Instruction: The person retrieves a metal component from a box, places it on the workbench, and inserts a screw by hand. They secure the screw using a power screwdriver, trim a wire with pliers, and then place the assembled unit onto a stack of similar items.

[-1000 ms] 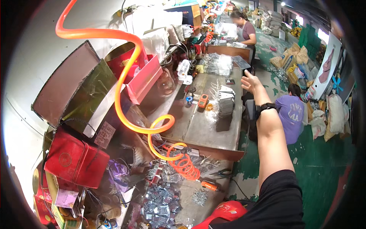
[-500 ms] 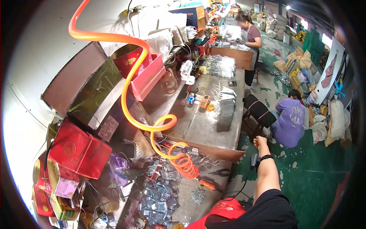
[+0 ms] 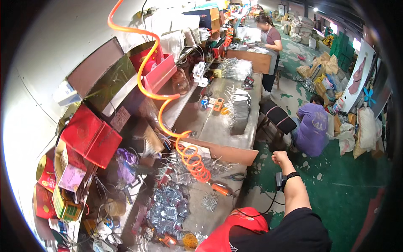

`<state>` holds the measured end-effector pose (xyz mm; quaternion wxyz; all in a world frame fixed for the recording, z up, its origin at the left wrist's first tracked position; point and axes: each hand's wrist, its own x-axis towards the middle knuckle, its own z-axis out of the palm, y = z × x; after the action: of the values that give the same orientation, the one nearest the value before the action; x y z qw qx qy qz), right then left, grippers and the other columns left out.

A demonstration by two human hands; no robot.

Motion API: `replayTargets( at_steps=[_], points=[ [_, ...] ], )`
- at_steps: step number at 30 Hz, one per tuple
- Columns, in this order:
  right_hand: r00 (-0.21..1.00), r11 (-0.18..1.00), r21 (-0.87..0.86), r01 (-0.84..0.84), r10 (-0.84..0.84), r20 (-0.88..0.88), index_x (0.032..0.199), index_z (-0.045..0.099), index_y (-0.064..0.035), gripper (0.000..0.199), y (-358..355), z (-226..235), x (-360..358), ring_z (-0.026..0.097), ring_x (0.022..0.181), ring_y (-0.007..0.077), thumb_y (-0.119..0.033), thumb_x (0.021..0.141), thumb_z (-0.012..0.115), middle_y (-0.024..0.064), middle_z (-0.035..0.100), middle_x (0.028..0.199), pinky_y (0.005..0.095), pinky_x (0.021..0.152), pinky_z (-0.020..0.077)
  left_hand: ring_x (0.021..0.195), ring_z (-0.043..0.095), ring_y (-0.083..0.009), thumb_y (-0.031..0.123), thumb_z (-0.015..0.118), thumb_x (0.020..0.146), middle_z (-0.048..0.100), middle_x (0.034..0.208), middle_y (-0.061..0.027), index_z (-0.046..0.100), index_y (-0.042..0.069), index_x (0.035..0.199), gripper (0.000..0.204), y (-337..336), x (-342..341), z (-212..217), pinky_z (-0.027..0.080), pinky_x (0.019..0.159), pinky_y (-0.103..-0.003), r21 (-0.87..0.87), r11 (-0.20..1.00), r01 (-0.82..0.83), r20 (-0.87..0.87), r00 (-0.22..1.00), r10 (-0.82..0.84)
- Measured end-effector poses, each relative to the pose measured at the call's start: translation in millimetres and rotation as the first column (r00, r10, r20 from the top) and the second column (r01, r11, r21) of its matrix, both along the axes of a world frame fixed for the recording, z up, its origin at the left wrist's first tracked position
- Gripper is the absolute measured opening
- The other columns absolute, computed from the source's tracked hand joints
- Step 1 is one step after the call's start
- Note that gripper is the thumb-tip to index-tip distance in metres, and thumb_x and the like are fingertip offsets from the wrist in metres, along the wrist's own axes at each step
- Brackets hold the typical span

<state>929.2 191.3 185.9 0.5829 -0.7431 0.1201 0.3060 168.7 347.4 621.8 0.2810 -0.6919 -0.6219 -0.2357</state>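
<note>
black-topped stool (image 3: 280, 119) beyond curled right hand (image 3: 281, 158); palm hidden

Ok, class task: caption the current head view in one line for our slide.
The person's right hand, loosely curled, beside a cluttered workbench with metal parts and a coiled orange hose.

Right arm (image 3: 299, 199) extended forward from the lower edge, out to the person's right; elbow (image 3: 303, 206) nearly straight; forearm (image 3: 296, 191) bare, slanting up and slightly leftward in view; wrist (image 3: 286, 169) roughly in line with it; right hand (image 3: 281, 158) compact and fist-like, fingers (image 3: 275, 156) curled inward; individual finger positions too small to resolve.
</note>
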Motion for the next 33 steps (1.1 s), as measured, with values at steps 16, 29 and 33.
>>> replayTargets(
  at_steps=[16,29,33],
  points=[
    [0.767,0.698,-0.379,-0.607,0.639,-0.052,0.104,0.062,0.0035,0.031,-53,-2,-106,0.064,0.062,0.0191,-0.017,0.081,0.059,0.0094,0.067,0.080,0.0309,0.053,0.0513,0.077,0.065,-0.0299,0.011,0.062,0.085,0.069,0.091,-0.0139,0.070,0.004,0.097,0.016,-97,-21,-162,0.052,0.068,-0.036,-0.341,0.939,-0.039,0.227,0.966,0.123],
    [-0.586,-0.612,-0.093,-0.786,0.784,-0.202,0.105,0.064,0.0002,0.024,80,-83,-276,0.063,0.079,0.0128,-0.007,0.084,0.054,0.0064,0.068,0.089,0.0265,0.070,0.0494,0.075,0.058,-0.0350,-0.002,0.057,0.081,0.059,0.082,-0.0160,0.061,0.001,0.095,0.015,-146,-62,-237,0.047,0.065,-0.038,-0.285,0.925,-0.250,0.164,0.938,0.304],
    [-0.718,-0.733,0.027,-0.679,0.656,-0.232,0.088,0.066,0.0022,0.018,99,-155,-332,0.064,0.072,0.0141,-0.003,0.081,0.050,0.0089,0.067,0.078,0.0273,0.067,0.0507,0.083,0.062,-0.0310,-0.005,0.060,0.076,0.063,0.091,-0.0135,0.062,0.001,0.095,0.020,-175,-44,-299,0.049,0.071,-0.033,-0.342,0.866,-0.365,0.289,0.836,0.466]
  ],
)
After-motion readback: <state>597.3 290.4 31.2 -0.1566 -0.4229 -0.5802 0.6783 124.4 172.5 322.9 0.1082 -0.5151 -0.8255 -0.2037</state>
